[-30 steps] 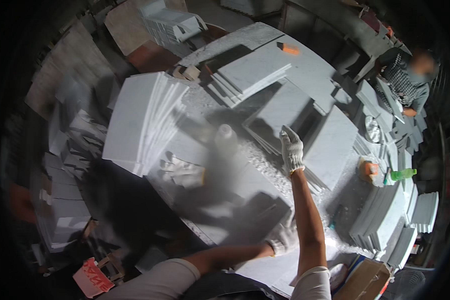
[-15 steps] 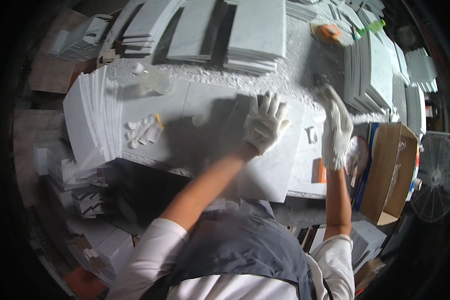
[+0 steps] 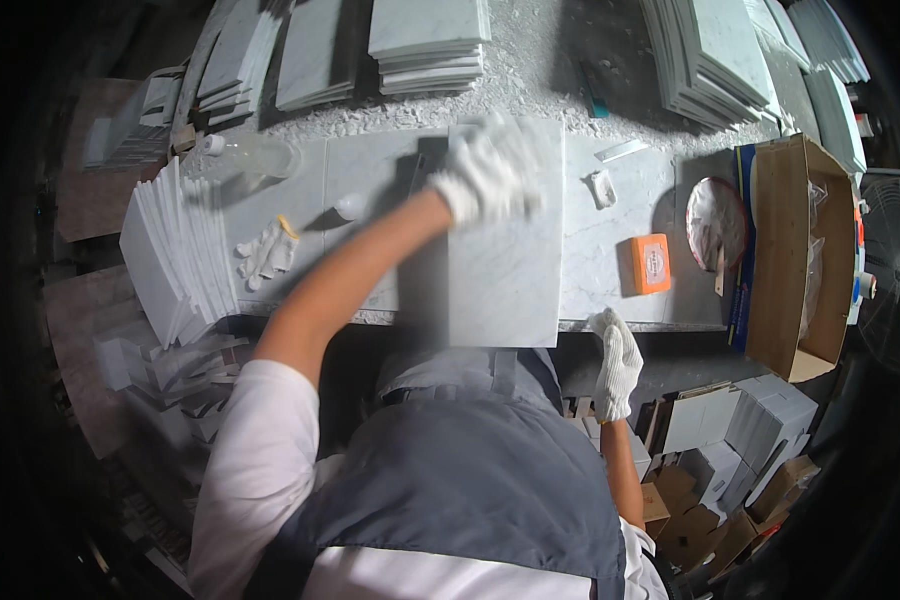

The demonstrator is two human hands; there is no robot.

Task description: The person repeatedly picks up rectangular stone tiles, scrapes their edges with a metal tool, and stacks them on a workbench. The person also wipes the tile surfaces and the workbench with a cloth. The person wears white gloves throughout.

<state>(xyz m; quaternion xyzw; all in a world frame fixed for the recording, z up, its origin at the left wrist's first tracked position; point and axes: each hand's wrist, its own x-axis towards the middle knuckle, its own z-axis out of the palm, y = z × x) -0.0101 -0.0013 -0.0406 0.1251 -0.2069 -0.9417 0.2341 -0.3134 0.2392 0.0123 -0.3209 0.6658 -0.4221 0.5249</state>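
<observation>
1. My left hand [image 3: 492, 175], in a white knit glove, is over the far half of a pale marble tile [image 3: 506, 275]. Its fingers look spread apart but are blurred, so I cannot tell whether the palm presses on it.
2. My gloved right hand [image 3: 617, 368] is lower, just off the bench's near edge, its fingers close together. I cannot tell whether they hold anything.
3. The tile lies flat in front of my body, its near end jutting slightly past the edge of the bench [image 3: 310, 288], presumably so my arm reaches its full length.
4. Just to the right are an orange block [image 3: 652, 265], a small white scrap [image 3: 602, 189] and a round dish [image 3: 716, 222] of whitish material, probably set aside to leave the tile's face free.
5. To the left lie a spare glove [image 3: 268, 252] and a clear bottle [image 3: 260, 158] with a white cap, seemingly parked within reach.
6. Farther left, a leaning stack of tiles [image 3: 173, 255] is fanned, perhaps for easy lifting. An open cardboard box [image 3: 775, 260] stands at the right end; another tile stack [image 3: 430, 50] sits beyond the dusty strip.
</observation>
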